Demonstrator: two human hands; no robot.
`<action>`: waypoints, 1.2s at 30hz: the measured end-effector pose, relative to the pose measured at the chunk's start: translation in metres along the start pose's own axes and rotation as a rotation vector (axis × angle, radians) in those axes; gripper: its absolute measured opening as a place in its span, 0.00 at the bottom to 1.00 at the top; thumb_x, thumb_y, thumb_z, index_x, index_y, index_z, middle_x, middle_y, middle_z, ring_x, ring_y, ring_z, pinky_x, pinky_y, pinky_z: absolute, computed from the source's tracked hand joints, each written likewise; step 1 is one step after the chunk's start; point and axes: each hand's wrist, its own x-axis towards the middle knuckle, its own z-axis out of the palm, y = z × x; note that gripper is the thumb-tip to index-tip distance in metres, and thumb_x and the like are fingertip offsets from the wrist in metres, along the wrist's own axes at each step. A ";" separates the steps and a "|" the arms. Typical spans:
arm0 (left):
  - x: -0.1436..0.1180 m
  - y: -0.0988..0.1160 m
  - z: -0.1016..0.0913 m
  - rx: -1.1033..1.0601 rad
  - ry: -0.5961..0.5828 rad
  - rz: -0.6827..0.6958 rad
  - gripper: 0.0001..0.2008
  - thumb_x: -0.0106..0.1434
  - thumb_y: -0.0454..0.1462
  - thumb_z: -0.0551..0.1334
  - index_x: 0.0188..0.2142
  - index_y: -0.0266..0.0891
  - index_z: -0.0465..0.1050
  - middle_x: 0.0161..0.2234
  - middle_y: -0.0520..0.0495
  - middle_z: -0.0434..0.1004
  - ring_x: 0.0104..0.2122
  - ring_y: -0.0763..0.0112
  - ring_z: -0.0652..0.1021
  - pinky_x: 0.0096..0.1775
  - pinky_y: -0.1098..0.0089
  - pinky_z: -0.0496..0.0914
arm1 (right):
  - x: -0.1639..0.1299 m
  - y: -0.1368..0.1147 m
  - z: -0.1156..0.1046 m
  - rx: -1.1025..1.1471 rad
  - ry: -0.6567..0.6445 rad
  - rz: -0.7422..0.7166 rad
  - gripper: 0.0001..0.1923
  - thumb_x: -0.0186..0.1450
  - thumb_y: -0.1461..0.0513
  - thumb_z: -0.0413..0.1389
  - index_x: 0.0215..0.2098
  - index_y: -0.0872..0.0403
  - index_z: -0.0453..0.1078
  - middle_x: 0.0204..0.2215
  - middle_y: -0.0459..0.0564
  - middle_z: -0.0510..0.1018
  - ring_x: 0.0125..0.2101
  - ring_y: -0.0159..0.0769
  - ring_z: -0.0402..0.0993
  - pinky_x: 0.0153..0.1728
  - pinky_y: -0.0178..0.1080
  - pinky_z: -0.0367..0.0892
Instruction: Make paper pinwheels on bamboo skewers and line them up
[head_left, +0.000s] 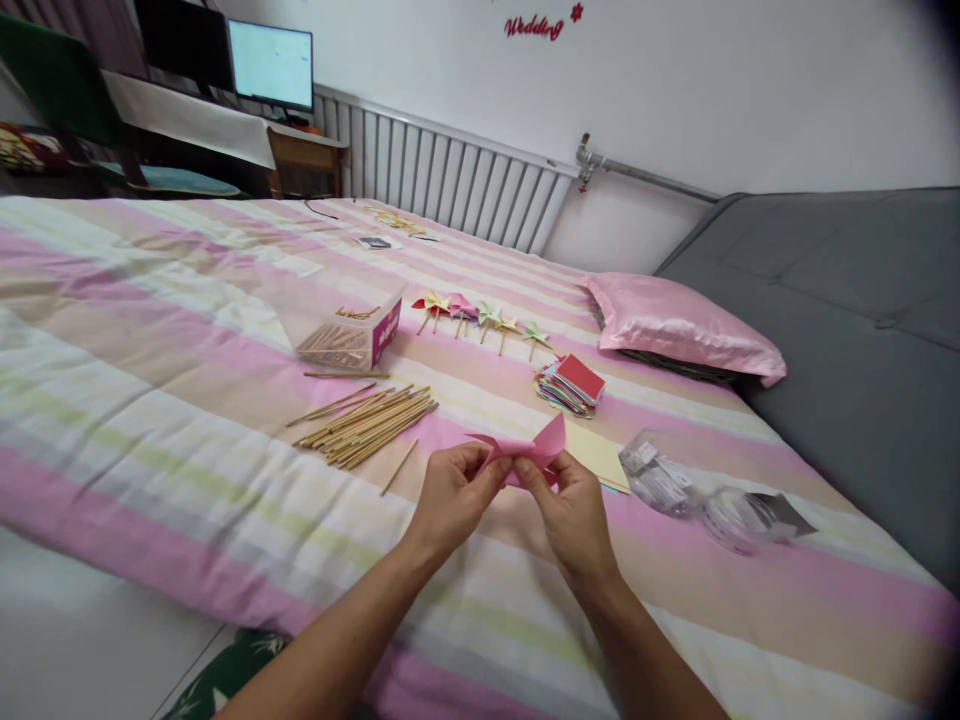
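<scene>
1. Head view shows a striped bedspread [187,330] filling most of the frame, its near edge cut off along the bottom left.
2. At the right edge, a grey sofa [847,300] meets the bed, with a pink pillow [675,325] against it.
3. Left of centre, a clear box of sticks [352,335] sits above a loose pile of wooden sticks [371,425]; open bedspread lies left of both.
4. Centre, a row of finished pinwheels [480,318] lies above a stack of coloured paper squares [571,384].
5. Clear plastic bags [705,495] at the lower right are blurred, their contents unreadable.
6. Lower centre, the left hand [450,495] and right hand [574,515] both pinch a folded pink paper [532,455], partly hidden by the fingers, above a yellow sheet [596,455].
</scene>
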 end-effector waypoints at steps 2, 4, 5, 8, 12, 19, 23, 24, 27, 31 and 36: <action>0.000 0.001 -0.001 0.025 -0.039 0.005 0.15 0.54 0.44 0.63 0.18 0.35 0.68 0.17 0.54 0.61 0.19 0.78 0.61 0.22 0.75 0.54 | 0.000 0.000 0.000 0.009 0.008 -0.011 0.11 0.58 0.58 0.56 0.36 0.56 0.72 0.32 0.49 0.78 0.32 0.38 0.72 0.35 0.38 0.66; 0.001 0.001 -0.001 0.066 -0.075 0.001 0.17 0.54 0.44 0.62 0.16 0.36 0.64 0.16 0.55 0.58 0.18 0.79 0.58 0.21 0.74 0.51 | 0.000 0.000 0.000 0.010 0.011 -0.011 0.10 0.58 0.58 0.56 0.34 0.56 0.72 0.29 0.49 0.78 0.30 0.38 0.73 0.34 0.38 0.66; 0.001 0.001 -0.001 0.083 -0.085 -0.004 0.18 0.55 0.44 0.62 0.16 0.36 0.62 0.16 0.56 0.58 0.18 0.79 0.58 0.21 0.74 0.51 | 0.000 0.000 0.000 0.018 0.011 0.000 0.09 0.58 0.58 0.56 0.33 0.56 0.72 0.28 0.49 0.78 0.29 0.37 0.73 0.33 0.38 0.67; 0.002 -0.002 -0.002 0.094 -0.075 -0.054 0.19 0.54 0.44 0.62 0.15 0.36 0.61 0.15 0.56 0.57 0.18 0.80 0.58 0.21 0.74 0.50 | 0.003 0.001 -0.004 0.082 -0.048 0.071 0.10 0.57 0.57 0.58 0.32 0.56 0.72 0.29 0.49 0.78 0.31 0.38 0.73 0.34 0.39 0.67; 0.005 -0.004 -0.005 0.072 -0.025 -0.135 0.17 0.53 0.44 0.62 0.16 0.35 0.62 0.16 0.56 0.57 0.18 0.80 0.58 0.22 0.75 0.50 | 0.010 -0.003 -0.015 0.180 -0.229 0.151 0.12 0.57 0.55 0.59 0.32 0.56 0.73 0.31 0.50 0.78 0.34 0.38 0.73 0.38 0.39 0.66; 0.005 -0.002 -0.004 0.126 -0.043 -0.168 0.16 0.52 0.43 0.62 0.17 0.35 0.63 0.15 0.56 0.59 0.17 0.80 0.60 0.21 0.75 0.51 | 0.014 -0.001 -0.020 0.257 -0.281 0.264 0.14 0.51 0.54 0.63 0.27 0.56 0.72 0.22 0.46 0.75 0.24 0.32 0.68 0.28 0.35 0.63; 0.004 -0.003 -0.003 0.189 -0.093 -0.156 0.14 0.53 0.42 0.61 0.18 0.35 0.66 0.15 0.55 0.60 0.17 0.79 0.61 0.20 0.75 0.51 | 0.014 0.010 -0.017 0.250 -0.275 0.299 0.14 0.47 0.56 0.66 0.24 0.58 0.71 0.17 0.43 0.71 0.20 0.27 0.62 0.22 0.32 0.58; 0.005 -0.002 -0.003 0.194 -0.102 -0.149 0.14 0.53 0.42 0.61 0.18 0.34 0.66 0.15 0.55 0.60 0.17 0.79 0.61 0.20 0.76 0.52 | 0.014 0.012 -0.016 0.256 -0.268 0.304 0.14 0.47 0.57 0.66 0.23 0.58 0.71 0.17 0.42 0.70 0.19 0.26 0.60 0.22 0.32 0.56; 0.007 0.000 -0.007 0.204 -0.125 -0.111 0.13 0.54 0.43 0.61 0.22 0.33 0.70 0.19 0.51 0.68 0.19 0.77 0.67 0.22 0.75 0.58 | 0.016 0.015 -0.017 0.283 -0.225 0.305 0.13 0.48 0.57 0.66 0.23 0.58 0.70 0.16 0.41 0.68 0.18 0.24 0.57 0.21 0.31 0.53; 0.013 0.008 -0.022 0.390 0.044 -0.081 0.17 0.54 0.48 0.60 0.26 0.34 0.73 0.24 0.45 0.76 0.27 0.68 0.75 0.29 0.72 0.65 | 0.019 0.017 -0.017 0.333 -0.156 0.317 0.12 0.48 0.58 0.66 0.22 0.57 0.70 0.16 0.40 0.67 0.19 0.24 0.57 0.22 0.31 0.53; 0.023 0.017 -0.042 1.193 0.373 -0.219 0.15 0.53 0.48 0.58 0.28 0.40 0.76 0.29 0.42 0.79 0.33 0.54 0.77 0.33 0.62 0.66 | 0.020 0.018 -0.018 0.360 -0.153 0.333 0.12 0.49 0.58 0.66 0.25 0.58 0.71 0.19 0.42 0.70 0.20 0.26 0.60 0.24 0.32 0.55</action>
